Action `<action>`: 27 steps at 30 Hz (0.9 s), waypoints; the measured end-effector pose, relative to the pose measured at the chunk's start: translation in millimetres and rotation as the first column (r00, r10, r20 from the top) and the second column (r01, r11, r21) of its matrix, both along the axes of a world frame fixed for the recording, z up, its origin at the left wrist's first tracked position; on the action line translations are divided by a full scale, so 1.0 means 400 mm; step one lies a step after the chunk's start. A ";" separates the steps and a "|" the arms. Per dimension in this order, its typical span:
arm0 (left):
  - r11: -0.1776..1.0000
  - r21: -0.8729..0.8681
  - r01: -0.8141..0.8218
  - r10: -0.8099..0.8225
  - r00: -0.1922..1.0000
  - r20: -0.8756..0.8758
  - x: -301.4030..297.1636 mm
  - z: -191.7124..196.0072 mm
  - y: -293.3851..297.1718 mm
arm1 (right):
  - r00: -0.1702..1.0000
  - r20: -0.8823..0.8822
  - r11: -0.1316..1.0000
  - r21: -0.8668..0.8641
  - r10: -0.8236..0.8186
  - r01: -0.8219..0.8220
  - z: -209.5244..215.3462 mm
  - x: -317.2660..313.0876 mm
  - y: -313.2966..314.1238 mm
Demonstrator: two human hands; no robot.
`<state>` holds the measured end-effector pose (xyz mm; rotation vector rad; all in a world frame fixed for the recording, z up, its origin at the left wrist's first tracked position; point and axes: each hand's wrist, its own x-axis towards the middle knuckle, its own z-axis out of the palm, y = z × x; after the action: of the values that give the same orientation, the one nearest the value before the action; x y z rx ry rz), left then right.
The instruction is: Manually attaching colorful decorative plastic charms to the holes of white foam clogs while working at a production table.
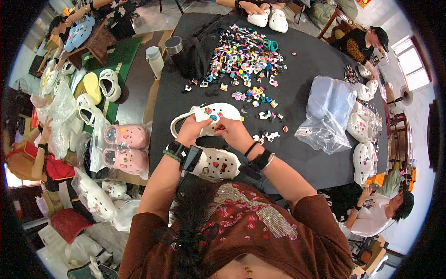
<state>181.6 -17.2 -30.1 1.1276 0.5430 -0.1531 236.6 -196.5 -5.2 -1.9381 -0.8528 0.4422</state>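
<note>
Between my hands on the dark table lies a white clog point(232, 110) with several colourful shoe charms on its upper. My left hand point(191, 129) grips its near side, the thumb pressed beside the charms. Against the same clog, the fingers of my right hand point(232, 133) are pinched together; whatever is in them is too small to make out. Closer to my body sits a second white clog point(216, 164), with a few charms set in its holes. My left forearm and a dark wrist device cover part of it.
Beyond the clog spreads a heap of shoe charms point(246, 53), with loose ones nearer. A tumbler point(174, 46) and a white bottle point(154, 61) stand at left. Bagged pink clogs point(125, 160) lie left; a clear plastic bag point(329, 114) lies right. Other people work around the table.
</note>
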 end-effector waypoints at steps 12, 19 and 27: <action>0.998 0.069 -0.011 0.014 0.999 -0.035 -0.004 -0.011 -0.002 | 0.943 0.294 0.984 -0.042 -0.154 0.174 -0.013 -0.030 0.044; 0.993 0.119 -0.012 0.009 1.000 0.026 -0.003 -0.018 0.006 | 0.925 0.323 0.975 -0.028 -0.201 0.222 -0.037 0.000 0.059; 0.994 0.106 0.016 -0.015 1.000 -0.012 -0.002 -0.013 0.008 | 0.931 0.338 0.977 -0.113 -0.134 0.182 -0.024 0.013 0.061</action>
<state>181.0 -14.1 -35.2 1.2353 0.5574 -0.1455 241.6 -172.1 -15.0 -2.2332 -0.8835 0.0824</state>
